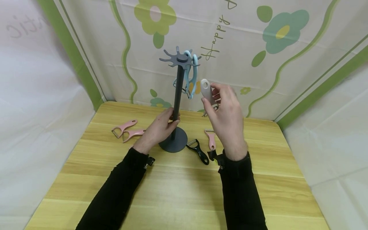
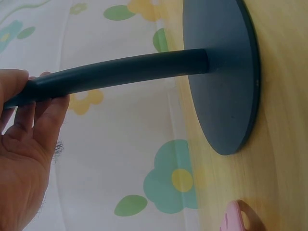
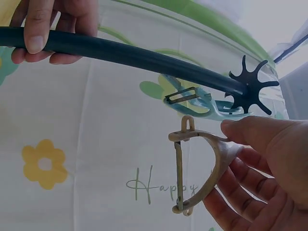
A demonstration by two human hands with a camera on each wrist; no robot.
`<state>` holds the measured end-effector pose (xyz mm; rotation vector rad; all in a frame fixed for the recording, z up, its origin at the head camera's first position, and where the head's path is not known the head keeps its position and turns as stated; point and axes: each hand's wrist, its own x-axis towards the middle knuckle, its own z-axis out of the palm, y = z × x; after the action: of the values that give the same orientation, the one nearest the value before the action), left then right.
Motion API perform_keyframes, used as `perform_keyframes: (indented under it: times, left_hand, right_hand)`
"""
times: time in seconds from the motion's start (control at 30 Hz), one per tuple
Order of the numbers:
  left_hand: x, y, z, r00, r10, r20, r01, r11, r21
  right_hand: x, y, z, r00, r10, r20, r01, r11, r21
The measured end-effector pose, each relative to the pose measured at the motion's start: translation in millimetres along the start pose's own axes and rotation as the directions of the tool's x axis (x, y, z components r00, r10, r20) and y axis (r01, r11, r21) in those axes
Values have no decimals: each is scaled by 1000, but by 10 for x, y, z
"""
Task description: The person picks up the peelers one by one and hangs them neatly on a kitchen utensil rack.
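My right hand (image 1: 228,115) pinches a white peeler (image 1: 205,89) by its handle, holding it in the air right of the stand, with the handle's hole up and the blade end down. In the right wrist view the white peeler's blade frame (image 3: 219,163) points away from the fingers. My left hand (image 1: 158,127) grips the dark post (image 1: 179,92) of the stand low down, thumb and fingers around it. Two light blue peelers (image 1: 193,76) hang from hooks on the right side of the stand's hooked top (image 1: 173,59). The round base (image 1: 173,140) rests on the table.
On the wooden table (image 1: 172,191), two pink peelers (image 1: 125,127) lie left of the base. To the right lie a black peeler (image 1: 199,152) and another pink peeler (image 1: 211,140). A flowered cloth (image 1: 230,48) hangs behind the table.
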<state>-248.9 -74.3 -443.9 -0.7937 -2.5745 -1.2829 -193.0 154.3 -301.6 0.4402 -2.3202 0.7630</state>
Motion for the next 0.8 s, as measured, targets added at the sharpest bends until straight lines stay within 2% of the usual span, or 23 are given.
perform_keyframes:
  times: [0.8]
  left_hand:
    - [2, 18, 0, 1000, -8, -7, 8, 1000, -9]
  right_hand:
    - [253, -268, -165, 995, -79, -62, 80, 997, 20]
